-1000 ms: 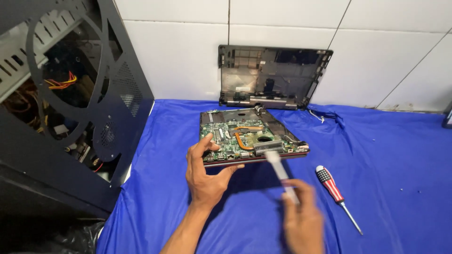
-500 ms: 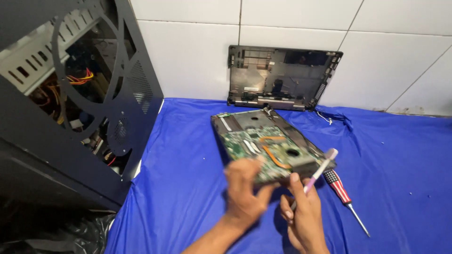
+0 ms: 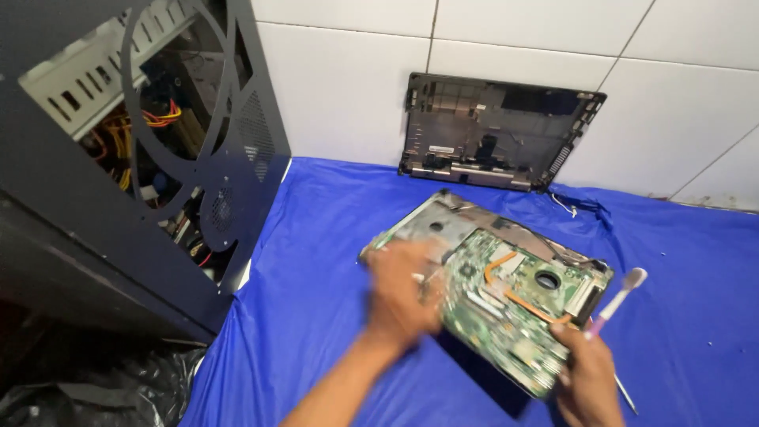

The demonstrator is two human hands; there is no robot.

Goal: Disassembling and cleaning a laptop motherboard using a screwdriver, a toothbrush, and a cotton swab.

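An opened laptop base [image 3: 506,292] with a green circuit board and copper heat pipe lies tilted on the blue cloth [image 3: 316,261]. My left hand [image 3: 399,296], blurred, grips its left edge. My right hand [image 3: 589,379] supports the near right corner and also holds a toothbrush [image 3: 621,299] with a white head and pink handle, pointing up to the right. The screwdriver is mostly hidden behind my right hand; only its metal tip [image 3: 624,394] shows.
A black laptop bottom cover [image 3: 498,130] leans against the white tiled wall. An open black computer tower [image 3: 134,158] with coloured wires stands at the left. A black plastic bag [image 3: 95,387] lies at the bottom left.
The laptop base has been lifted and turned, its near right side now raised. My left hand moved onto its left edge. My right hand with the toothbrush moved right, to the base's corner.
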